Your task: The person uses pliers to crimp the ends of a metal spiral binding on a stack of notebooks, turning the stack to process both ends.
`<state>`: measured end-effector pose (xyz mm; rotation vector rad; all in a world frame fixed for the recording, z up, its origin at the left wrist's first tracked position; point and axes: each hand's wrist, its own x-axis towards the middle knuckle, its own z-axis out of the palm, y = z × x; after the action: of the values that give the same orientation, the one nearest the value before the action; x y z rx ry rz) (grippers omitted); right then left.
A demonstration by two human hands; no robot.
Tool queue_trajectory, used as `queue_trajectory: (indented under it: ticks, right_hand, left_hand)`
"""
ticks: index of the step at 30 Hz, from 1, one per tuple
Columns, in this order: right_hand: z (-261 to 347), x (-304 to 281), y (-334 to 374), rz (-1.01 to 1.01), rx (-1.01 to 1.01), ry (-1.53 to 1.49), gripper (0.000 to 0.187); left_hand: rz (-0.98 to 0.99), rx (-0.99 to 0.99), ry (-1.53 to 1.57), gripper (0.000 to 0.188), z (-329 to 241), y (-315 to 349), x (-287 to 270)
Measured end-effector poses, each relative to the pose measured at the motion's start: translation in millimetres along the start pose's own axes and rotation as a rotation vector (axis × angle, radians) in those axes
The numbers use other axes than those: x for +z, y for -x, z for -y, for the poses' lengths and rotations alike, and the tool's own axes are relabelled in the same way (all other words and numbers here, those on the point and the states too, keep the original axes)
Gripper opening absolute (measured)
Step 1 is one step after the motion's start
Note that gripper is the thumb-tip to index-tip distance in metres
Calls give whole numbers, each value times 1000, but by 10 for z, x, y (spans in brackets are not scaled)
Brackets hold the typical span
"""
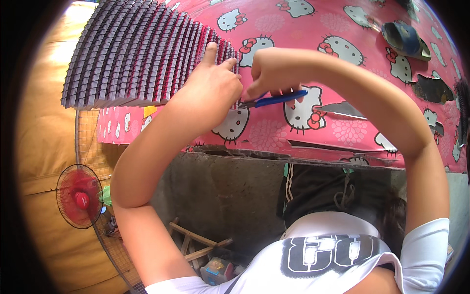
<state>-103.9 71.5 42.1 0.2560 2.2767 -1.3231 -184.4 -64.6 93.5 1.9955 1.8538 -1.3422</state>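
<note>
A ridged, mat-like piece [132, 54] lies at the far left of the table, made of many rows of small pale blocks bound with dark cord. On its right edge rests my left hand [213, 83], index finger stretched out and the others partly hidden. My right hand [274, 71] holds a pair of blue-handled pliers [279, 99]. Their dark jaws point left, close beside my left hand and the mat's near right corner. Whether the jaws touch anything, I cannot tell.
Under the work is a table with a torn pink cartoon-cat cover [267, 132]. A dark blue slide sandal [404, 40] lies on it at the far right. Left of the table stands a red fan [81, 198]; a wooden frame [198, 242] sits below its front edge.
</note>
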Motion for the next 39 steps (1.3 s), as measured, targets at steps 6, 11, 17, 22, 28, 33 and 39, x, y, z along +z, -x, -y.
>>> queue_trajectory:
  ticks: [6,11,17,22,28,33,39]
  right_hand:
    - [95,86,-7,-72,77,101,48]
    - [-222,97,574,-402,-198,572,48]
    - [-1312,-7,1350,-759,11,682,57]
    - [-1207,157,1672,-851,-20,730,82]
    - [-1017,338,1916,-417,-292,229,63]
    - [-923,359,1889,-349,-366,244,60]
    - [-769,259,1472,-286,-487,151,66]
  left_hand:
    - [-218,-116,-159,46,-114,75,117]
    - [-719,-101,661,43,-567,558,220]
    - [-1475,-921,1962,50,-759,504,1387]
    - [-1291,-723,2165,55,-570,87,1666]
    - [-1220,-790,2156,51,-583,-16,1570]
    - [-1290,-779,2218,59,-814,-126,1362]
    - [-1277,-683,2200,70,-1158,-292,832]
